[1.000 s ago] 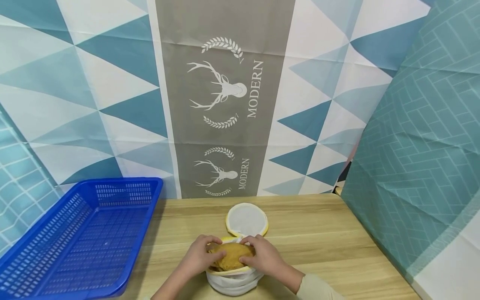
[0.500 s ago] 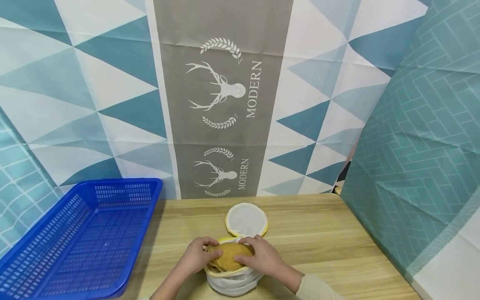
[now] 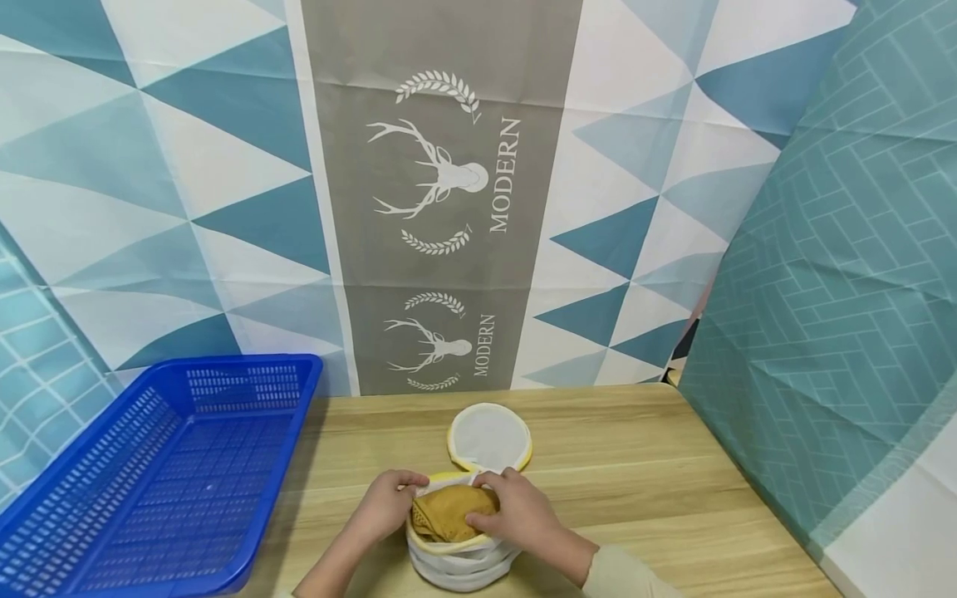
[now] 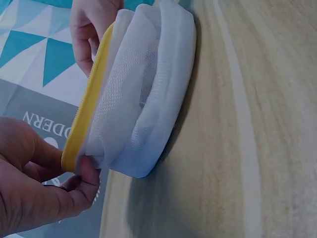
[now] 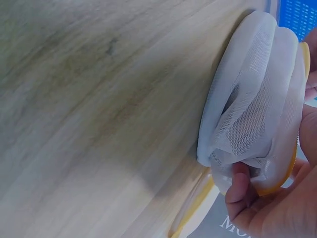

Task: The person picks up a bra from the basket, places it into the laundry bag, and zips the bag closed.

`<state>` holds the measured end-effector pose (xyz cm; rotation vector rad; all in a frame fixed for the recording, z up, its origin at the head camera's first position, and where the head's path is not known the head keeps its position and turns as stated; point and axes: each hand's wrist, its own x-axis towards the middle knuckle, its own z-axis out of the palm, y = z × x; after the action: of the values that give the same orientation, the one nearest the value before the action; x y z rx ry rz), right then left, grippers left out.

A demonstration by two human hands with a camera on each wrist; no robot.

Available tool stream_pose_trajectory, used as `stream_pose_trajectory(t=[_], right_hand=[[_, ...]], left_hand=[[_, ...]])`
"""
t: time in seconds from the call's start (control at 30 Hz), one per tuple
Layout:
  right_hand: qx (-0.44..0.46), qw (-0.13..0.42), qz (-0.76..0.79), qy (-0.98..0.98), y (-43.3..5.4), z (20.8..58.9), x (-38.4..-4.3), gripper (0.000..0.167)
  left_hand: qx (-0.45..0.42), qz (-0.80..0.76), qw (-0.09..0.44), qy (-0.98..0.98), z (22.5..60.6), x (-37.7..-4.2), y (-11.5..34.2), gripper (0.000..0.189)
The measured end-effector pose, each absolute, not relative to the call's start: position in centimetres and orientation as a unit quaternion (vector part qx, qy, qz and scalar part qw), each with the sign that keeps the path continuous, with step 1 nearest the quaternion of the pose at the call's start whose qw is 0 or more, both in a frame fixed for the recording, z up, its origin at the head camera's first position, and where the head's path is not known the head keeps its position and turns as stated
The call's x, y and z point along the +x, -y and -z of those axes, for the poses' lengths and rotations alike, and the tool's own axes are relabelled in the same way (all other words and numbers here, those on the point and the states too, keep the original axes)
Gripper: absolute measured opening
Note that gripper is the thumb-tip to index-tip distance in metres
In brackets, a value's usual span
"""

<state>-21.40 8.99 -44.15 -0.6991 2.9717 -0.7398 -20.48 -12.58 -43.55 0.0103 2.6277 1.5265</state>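
Observation:
A round white mesh laundry bag [image 3: 462, 567] with a yellow zip rim stands on the table, its round lid [image 3: 491, 436] folded open behind it. Inside lies a folded mustard-yellow cloth item [image 3: 452, 511] with a patterned, hole-like texture at its left end; its exact kind is unclear. My left hand [image 3: 383, 503] pinches the rim at the back left, thumb and fingers on either side of the zip edge [image 4: 81, 129]. At the back right my right hand [image 3: 523, 511] grips the rim, fingers on the outer mesh [image 5: 247, 124] and thumb inside by the cloth.
A large blue plastic basket [image 3: 295, 440] stands to the left on the wood-grain table [image 3: 620, 473]. Patterned sheets [image 3: 441, 274] rise behind the table, and a teal sheet [image 3: 830, 316] borders its right side.
My left hand has drawn back from the yellow cloth to the bag's rim. The cloth now sits lower in the bag, its left end folded differently. My right hand has barely moved.

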Motion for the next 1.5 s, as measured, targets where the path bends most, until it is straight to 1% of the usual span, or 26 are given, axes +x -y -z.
stream_pose_trajectory(t=[0.23, 0.43, 0.53, 0.7, 0.83, 1.03, 1.17, 1.27, 1.4, 1.5], right_hand=[[-0.229, -0.011, 0.217, -0.949, -9.0, 44.6, -21.3, 0.042], [-0.229, -0.015, 0.209, -0.951, -8.9, 44.8, -21.2, 0.042], [-0.229, -0.016, 0.208, -0.951, -8.8, 44.8, -21.2, 0.041], [-0.230, -0.021, 0.210, -0.950, -8.9, 44.9, -21.2, 0.041], [-0.230, -0.018, 0.217, -0.948, -9.2, 44.8, -21.2, 0.042], [-0.243, 0.002, 0.242, -0.939, -9.6, 44.4, -21.5, 0.046], [-0.243, 0.024, 0.264, -0.933, -9.7, 44.1, -21.7, 0.042], [-0.243, 0.027, 0.273, -0.930, -9.7, 43.9, -21.9, 0.038], [-0.246, 0.025, 0.270, -0.931, -9.7, 44.0, -22.1, 0.039], [-0.243, 0.026, 0.266, -0.932, -9.7, 44.1, -22.0, 0.039]], left_hand=[[-0.010, -0.495, 0.034, -0.868, 42.9, -20.9, 12.7, 0.031], [-0.025, -0.531, 0.029, -0.847, 42.7, -21.3, 12.8, 0.036], [-0.019, -0.535, 0.027, -0.844, 42.7, -21.1, 12.6, 0.032], [0.016, -0.496, 0.044, -0.867, 42.5, -20.2, 12.3, 0.022], [0.040, -0.464, 0.038, -0.884, 42.7, -19.8, 12.0, 0.024], [0.037, -0.432, 0.024, -0.901, 43.1, -19.9, 11.6, 0.021], [0.051, -0.418, 0.006, -0.907, 43.4, -20.0, 11.4, 0.020], [0.064, -0.418, -0.002, -0.906, 43.4, -19.9, 11.3, 0.021], [0.070, -0.430, 0.006, -0.900, 43.3, -19.9, 11.2, 0.023], [0.083, -0.443, 0.017, -0.892, 43.1, -20.0, 11.1, 0.018]])
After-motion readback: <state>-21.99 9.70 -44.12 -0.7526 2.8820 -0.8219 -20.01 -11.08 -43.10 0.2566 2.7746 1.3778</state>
